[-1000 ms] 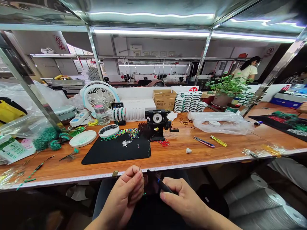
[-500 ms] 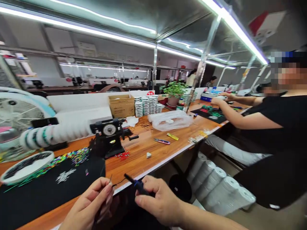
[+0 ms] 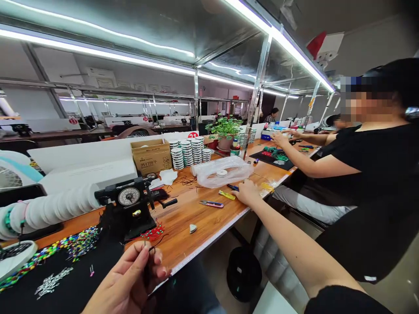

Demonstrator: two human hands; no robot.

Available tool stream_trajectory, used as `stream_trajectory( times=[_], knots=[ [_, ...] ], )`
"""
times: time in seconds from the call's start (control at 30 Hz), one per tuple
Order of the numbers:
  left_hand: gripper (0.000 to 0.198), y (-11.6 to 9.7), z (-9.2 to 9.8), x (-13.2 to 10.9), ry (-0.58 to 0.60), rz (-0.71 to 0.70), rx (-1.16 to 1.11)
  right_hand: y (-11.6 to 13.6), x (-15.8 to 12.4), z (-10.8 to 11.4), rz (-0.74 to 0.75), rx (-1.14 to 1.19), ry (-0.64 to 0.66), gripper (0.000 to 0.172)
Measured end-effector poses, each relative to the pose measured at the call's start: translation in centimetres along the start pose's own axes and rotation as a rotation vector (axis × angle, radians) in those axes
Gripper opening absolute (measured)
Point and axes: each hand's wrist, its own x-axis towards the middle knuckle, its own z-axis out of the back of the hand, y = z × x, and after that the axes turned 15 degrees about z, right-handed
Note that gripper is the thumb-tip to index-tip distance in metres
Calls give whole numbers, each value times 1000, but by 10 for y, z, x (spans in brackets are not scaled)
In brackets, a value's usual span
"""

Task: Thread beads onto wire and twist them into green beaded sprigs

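Observation:
At the table's front edge, my left hand (image 3: 126, 272) pinches a thin black cord (image 3: 159, 240) between thumb and fingers, its end sticking up. My right hand (image 3: 248, 193) is stretched out to the far right of the tabletop. From under its fingers pokes a dark pen-shaped tool (image 3: 233, 187), lying low at the wood; the fingertips are partly hidden. Just left of that hand lies a yellow-handled tool (image 3: 227, 195), and beside it thread snips (image 3: 212, 203). A small pale wedge (image 3: 193, 228) rests nearer to my left hand.
A black winder with a dial (image 3: 131, 198) carries a row of white spools (image 3: 55, 205). Colourful beads (image 3: 81, 242) and silver pieces (image 3: 52, 281) lie on a black mat. A plastic bag (image 3: 209, 172), stacked spools and a carton (image 3: 150, 157) stand behind. A co-worker (image 3: 389, 187) sits at right.
My right hand has moved from beside my left hand out to the tabletop on the right, taking the dark tool along. My left hand keeps the cord. The view has shifted right.

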Motion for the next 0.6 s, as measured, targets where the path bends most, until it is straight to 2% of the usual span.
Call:
stream_trajectory(
  times=[0.1, 0.17, 0.27, 0.4, 0.5, 0.53, 0.6],
  knots=[
    [27, -6, -17, 8, -14, -105, 57, 37, -8, -9, 149, 45, -72, 41],
    [24, -8, -25, 18, -19, -164, 92, 63, -12, -17, 265, 93, -92, 31],
    [14, -9, -33, 35, -42, -203, 128, 91, -10, -29, 320, 151, -121, 17],
    [5, -12, -36, 53, -109, -232, 177, 107, -13, -30, 291, 279, -181, 23],
    [6, -17, -35, 63, -117, -265, 226, 121, -32, -21, 318, 418, -200, 31],
    [7, -18, -35, 66, -114, -275, 239, 127, -40, -18, 341, 525, -173, 35],
    [7, -19, -35, 73, -112, -281, 247, 139, -54, -12, 357, 887, -67, 45]
  ],
)
